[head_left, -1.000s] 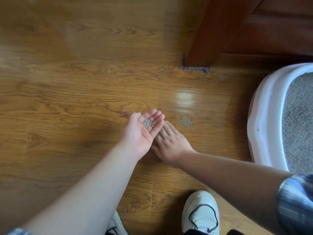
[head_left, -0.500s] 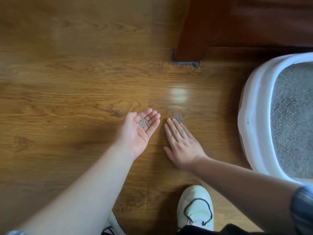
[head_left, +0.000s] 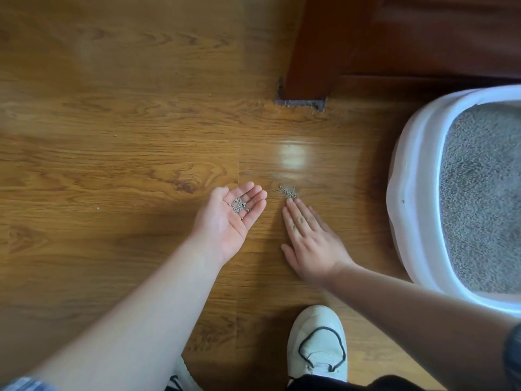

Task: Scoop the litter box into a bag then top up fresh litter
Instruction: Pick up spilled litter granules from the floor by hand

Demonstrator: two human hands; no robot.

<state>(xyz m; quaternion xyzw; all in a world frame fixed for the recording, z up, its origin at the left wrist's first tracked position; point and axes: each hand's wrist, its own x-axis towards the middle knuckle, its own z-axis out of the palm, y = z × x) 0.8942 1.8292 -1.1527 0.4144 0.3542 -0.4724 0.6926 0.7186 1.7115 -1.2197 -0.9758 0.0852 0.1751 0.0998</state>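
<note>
Glossy wood-plank floor [head_left: 112,136], spilled litter [head_left: 287,191]

No legible text, label, brand, number or sign found in the head view; the white rim of the litter box [head_left: 414,193] shows no readable marking; the upper of the shoe [head_left: 315,325] shows none either.

Glossy wood-grain floor [head_left: 112,165], smooth white plastic litter box [head_left: 408,193], coarse grey granular litter [head_left: 485,193].
</note>
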